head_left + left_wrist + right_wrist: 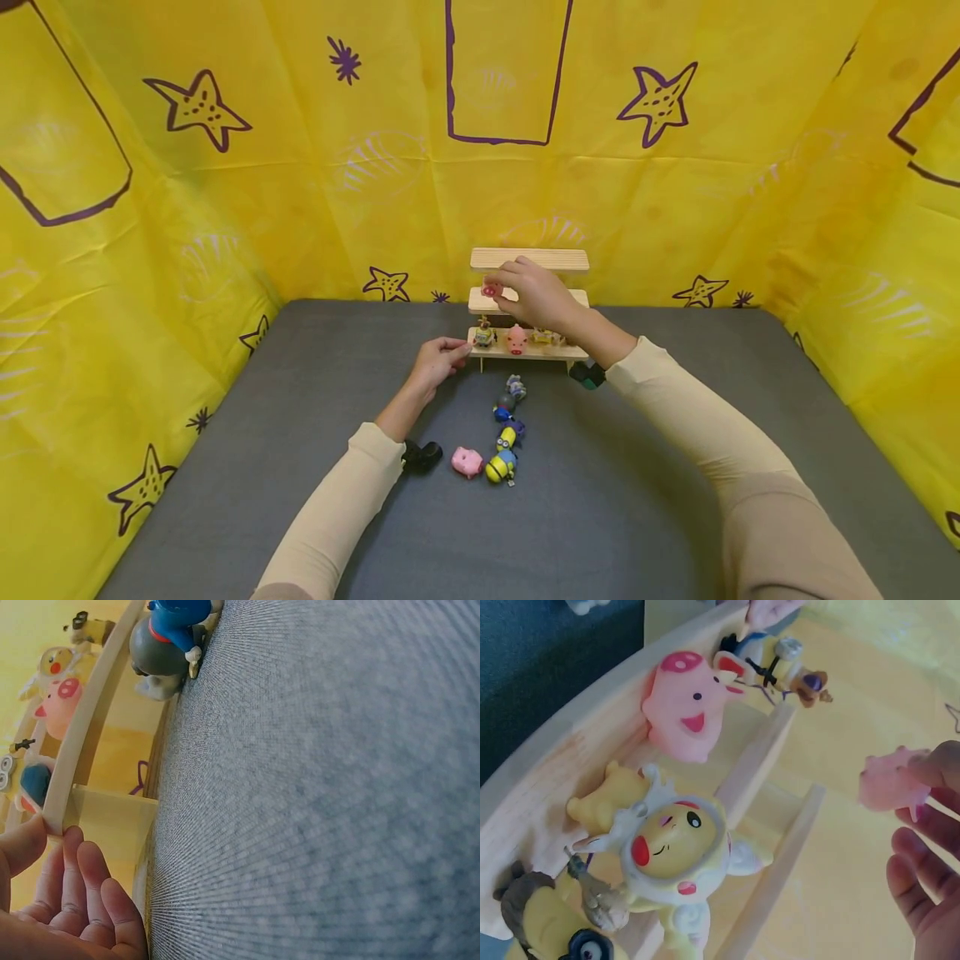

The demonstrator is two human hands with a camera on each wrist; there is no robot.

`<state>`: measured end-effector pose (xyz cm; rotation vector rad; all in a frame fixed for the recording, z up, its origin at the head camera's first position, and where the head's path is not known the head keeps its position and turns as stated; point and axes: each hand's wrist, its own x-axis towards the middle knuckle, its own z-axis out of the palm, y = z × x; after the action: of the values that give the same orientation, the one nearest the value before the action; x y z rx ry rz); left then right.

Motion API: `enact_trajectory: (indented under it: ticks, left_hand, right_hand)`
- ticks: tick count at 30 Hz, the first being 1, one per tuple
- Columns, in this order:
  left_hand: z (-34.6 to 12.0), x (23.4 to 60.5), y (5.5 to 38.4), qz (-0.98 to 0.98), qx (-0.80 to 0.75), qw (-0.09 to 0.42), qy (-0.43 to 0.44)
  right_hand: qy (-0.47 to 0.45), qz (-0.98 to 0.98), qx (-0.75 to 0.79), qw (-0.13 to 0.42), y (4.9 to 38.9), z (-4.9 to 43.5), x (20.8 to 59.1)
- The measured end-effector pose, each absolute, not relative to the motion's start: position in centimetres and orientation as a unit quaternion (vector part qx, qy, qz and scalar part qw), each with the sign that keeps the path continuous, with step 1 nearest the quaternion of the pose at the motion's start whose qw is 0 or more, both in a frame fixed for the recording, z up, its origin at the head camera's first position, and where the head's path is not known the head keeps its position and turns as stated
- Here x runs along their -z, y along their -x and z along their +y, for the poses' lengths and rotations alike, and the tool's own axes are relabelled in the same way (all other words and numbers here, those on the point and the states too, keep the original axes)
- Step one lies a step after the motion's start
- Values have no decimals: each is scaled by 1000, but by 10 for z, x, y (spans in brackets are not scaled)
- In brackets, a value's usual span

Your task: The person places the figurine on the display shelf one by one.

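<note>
Pig fig. (887, 780) in R hand (538, 293), L hand (439, 363) pinching lwr shelf (82, 742).

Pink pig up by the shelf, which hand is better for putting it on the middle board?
Probably the right hand: its grip has the pink pig up near the middle board. The left hand is lower, pinching the end of the bottom board.
</note>
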<state>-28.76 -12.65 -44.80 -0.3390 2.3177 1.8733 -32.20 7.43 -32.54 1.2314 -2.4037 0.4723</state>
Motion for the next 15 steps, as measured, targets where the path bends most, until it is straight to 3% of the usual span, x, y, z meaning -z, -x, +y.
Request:
enact_trajectory:
  ticks: [15]
  left_hand:
    - [-127, 449, 288, 770, -626, 65, 103]
  right_hand:
    - [-427, -880, -95, 185, 344, 58, 338]
